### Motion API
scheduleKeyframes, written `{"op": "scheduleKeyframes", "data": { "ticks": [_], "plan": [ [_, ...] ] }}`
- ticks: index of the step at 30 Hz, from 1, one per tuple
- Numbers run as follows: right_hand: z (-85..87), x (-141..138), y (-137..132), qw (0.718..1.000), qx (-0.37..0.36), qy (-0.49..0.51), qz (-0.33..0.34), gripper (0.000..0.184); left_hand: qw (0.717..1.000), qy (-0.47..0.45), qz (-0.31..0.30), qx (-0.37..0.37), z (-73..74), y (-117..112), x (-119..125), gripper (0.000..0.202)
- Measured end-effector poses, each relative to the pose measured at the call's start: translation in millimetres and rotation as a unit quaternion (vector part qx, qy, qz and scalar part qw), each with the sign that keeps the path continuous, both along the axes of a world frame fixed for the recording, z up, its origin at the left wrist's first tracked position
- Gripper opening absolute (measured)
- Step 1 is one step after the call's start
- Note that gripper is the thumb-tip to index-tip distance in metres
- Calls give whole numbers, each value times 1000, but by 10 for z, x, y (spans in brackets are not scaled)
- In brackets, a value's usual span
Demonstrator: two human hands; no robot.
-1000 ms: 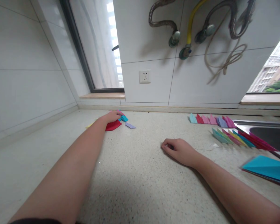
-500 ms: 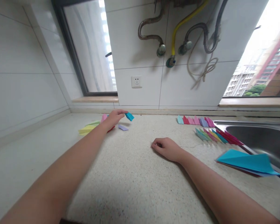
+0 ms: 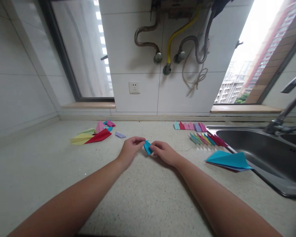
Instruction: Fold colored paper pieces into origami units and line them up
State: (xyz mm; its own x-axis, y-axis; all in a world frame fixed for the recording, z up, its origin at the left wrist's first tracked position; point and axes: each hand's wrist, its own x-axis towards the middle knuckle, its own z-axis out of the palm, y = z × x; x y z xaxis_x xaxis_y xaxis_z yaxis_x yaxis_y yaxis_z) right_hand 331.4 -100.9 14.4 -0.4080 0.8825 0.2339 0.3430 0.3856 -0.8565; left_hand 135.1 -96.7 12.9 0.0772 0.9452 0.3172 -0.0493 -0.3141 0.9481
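Between my two hands, just over the counter, is a small blue folded paper piece [image 3: 147,147]. My left hand [image 3: 131,148] pinches its upper left edge. With thumb and fingers, my right hand [image 3: 164,152] grips its right side. To the left lies a lilac folded paper [image 3: 120,135] on its own. Beyond it is a loose pile with a red folded paper [image 3: 98,136], a yellow one [image 3: 79,139] and a pink one [image 3: 100,126]. Further right stand a back row of small folded papers [image 3: 189,126] and a front row of larger ones [image 3: 207,139].
A stack of large paper planes [image 3: 228,160], blue on top, lies by the steel sink [image 3: 263,154] on the right. A faucet [image 3: 277,121] rises behind the sink. The tiled wall [image 3: 143,72] with hoses and a socket [image 3: 134,88] bounds the speckled counter [image 3: 138,204].
My left hand has brought the blue paper from the pile at the left to the middle. My right hand has closed on it too. The view has turned right.
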Motion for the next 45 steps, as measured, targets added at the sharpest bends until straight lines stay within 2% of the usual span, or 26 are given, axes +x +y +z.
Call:
{"op": "scheduleKeyframes", "data": {
  "ticks": [5,9,12,16,19,27,33,39,45],
  "plan": [
    [-20,-39,-43,999,40,-26,-13,26,1000,-12,-25,14,-38,-53,6,23],
    [2,-27,-68,998,58,-27,-29,23,997,-53,-56,7,-32,-125,11,43],
    [29,-6,-90,995,77,-28,-49,21,993,-52,-104,-17,-40,-146,28,56],
    [45,-1,-109,993,99,-31,-62,19,986,0,-165,-21,-87,-118,35,34],
    [49,-11,-114,993,96,-33,-58,19,989,16,-145,-11,-115,-91,17,25],
    [81,-9,-130,990,119,-34,-69,20,993,44,-91,-58,-68,-116,-3,30],
    [56,-33,-130,997,45,13,-56,22,995,37,-83,-48,-123,-93,-2,29],
    [18,-36,-90,994,49,89,-30,13,994,0,-112,8,-113,-95,-1,21],
    [28,-16,-78,993,84,73,-32,14,994,7,-91,58,-54,-111,-8,14]
  ]
}}
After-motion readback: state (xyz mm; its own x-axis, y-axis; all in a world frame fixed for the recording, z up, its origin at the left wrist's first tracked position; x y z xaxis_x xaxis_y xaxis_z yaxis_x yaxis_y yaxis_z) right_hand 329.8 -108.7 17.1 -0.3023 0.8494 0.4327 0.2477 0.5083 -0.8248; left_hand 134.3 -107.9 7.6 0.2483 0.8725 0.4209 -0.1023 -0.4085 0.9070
